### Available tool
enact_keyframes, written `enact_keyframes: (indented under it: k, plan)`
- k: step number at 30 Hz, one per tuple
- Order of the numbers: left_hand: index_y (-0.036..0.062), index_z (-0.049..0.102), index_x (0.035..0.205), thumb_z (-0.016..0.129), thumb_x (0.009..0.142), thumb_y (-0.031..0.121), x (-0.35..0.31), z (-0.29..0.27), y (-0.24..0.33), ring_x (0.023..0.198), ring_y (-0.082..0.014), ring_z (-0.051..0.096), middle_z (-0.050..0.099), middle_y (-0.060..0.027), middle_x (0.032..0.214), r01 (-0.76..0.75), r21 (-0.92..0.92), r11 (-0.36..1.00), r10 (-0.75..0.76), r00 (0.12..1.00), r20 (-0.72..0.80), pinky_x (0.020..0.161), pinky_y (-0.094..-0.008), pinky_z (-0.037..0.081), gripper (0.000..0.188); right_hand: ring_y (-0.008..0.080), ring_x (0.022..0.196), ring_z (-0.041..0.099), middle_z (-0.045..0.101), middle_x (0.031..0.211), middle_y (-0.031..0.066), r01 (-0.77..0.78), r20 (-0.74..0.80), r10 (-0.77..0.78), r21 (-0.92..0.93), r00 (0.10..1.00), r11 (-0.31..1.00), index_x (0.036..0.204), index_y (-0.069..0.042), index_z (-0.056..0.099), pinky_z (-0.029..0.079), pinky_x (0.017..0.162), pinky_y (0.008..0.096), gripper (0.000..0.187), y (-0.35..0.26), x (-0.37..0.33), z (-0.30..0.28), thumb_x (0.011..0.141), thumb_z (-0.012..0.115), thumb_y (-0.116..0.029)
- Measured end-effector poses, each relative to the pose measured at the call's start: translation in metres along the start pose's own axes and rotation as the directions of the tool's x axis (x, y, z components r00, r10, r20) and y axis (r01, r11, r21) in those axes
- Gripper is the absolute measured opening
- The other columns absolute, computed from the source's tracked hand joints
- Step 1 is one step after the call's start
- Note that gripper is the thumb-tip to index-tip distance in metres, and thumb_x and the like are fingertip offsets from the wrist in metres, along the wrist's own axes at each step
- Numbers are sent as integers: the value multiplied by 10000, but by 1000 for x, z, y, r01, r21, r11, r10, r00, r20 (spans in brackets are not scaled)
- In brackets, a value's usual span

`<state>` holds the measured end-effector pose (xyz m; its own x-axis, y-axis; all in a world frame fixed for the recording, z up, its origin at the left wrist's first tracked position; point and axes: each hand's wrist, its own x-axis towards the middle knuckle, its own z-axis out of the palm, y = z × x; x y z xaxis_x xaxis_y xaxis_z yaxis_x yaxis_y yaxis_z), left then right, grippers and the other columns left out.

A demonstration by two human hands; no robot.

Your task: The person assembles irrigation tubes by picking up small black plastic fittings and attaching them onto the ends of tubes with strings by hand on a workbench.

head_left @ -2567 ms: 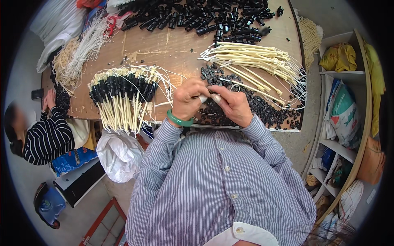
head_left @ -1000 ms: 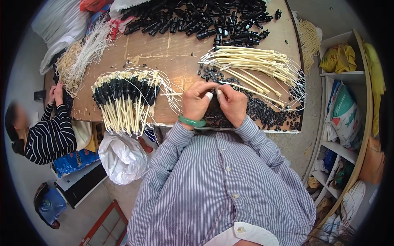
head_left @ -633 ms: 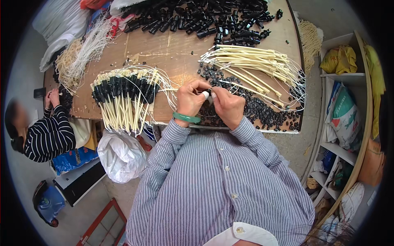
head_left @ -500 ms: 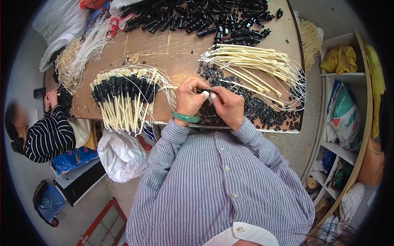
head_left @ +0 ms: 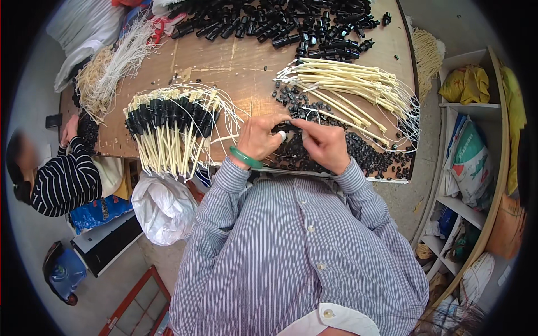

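My left hand [head_left: 259,139], with a green bangle at its wrist, is closed round a small black plastic fitting [head_left: 283,127] that shows between thumb and forefinger. Against the fitting's near-right end rests the forefinger of my right hand [head_left: 328,143]; its other fingers are curled in, and whatever they hold is hidden. Small black plastic pieces [head_left: 364,155] are heaped under and around both hands. On the left lies a bundle of black sockets on cream tubes [head_left: 171,126] with thin white wires. Beyond my right hand is a stack of cream tubes [head_left: 342,81] with white wires.
Black cylindrical fittings [head_left: 291,25] cover the table's far side. White and cream wires [head_left: 115,67] lie at the far left, near a person in a striped top [head_left: 67,182]. A white sack [head_left: 163,210] stands below the table edge. Shelves [head_left: 468,106] with bags stand right.
My right hand has shifted slightly right, its forefinger now stretched toward the fitting where it was pinching beside my left thumb. My left hand keeps its hold, nearly in place.
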<state>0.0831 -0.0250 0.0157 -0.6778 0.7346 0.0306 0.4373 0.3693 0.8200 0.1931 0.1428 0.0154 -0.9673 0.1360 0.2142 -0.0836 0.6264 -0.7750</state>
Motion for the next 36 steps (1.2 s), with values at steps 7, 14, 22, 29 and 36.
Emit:
enact_keyframes:
  k: [7, 14, 22, 29, 36]
  plan:
    - [92, 701, 1010, 626, 678, 33, -4, 10, 4, 640, -238, 656, 703, -106, 861, -63, 404, 913, 132, 980, -147, 561, -333, 522, 345, 188, 509, 622, 676, 680, 60, -3, -22, 2, -77, 1000, 997, 1003, -102, 711, 478, 464, 309, 227, -2, 4, 8, 800, 706, -203]
    - [94, 678, 915, 638, 680, 49, -18, -5, 15, 583, -212, 608, 616, -61, 703, -168, 485, 858, 283, 943, -174, 482, -340, 469, 243, 111, 523, 565, 640, 652, 68, -280, 38, 278, 147, 960, 949, 977, -37, 658, 446, 477, 261, 243, -14, 14, 27, 793, 749, -166]
    - [136, 643, 930, 689, 617, 125, -35, -100, -39, 1143, -230, 489, 621, 0, 1129, 479, 659, 580, 182, 712, -678, 1023, -440, 258, 317, 168, 679, 605, 650, 1052, 81, 58, -181, -51, 33, 982, 998, 1182, -90, 611, 487, 583, 293, 374, -26, 26, 28, 821, 688, -154]
    - [86, 581, 1224, 696, 651, 110, 13, -69, -20, 1202, -312, 496, 558, -126, 1282, 23, 560, 829, 289, 838, -463, 1035, -426, 363, 585, 270, 970, 610, 647, 1094, 128, 53, -14, -56, -165, 998, 985, 1124, -50, 627, 471, 832, 393, 384, -9, 13, 26, 770, 706, -176]
    - [299, 481, 1361, 700, 742, 297, 176, -36, -47, 1385, -372, 250, 307, -133, 1507, 15, 618, 786, 152, 965, -216, 1114, -553, 202, 657, 308, 952, 599, 630, 1072, 137, -137, -174, 85, -315, 981, 939, 1113, -32, 613, 474, 817, 398, 383, 20, 3, -23, 748, 693, -115]
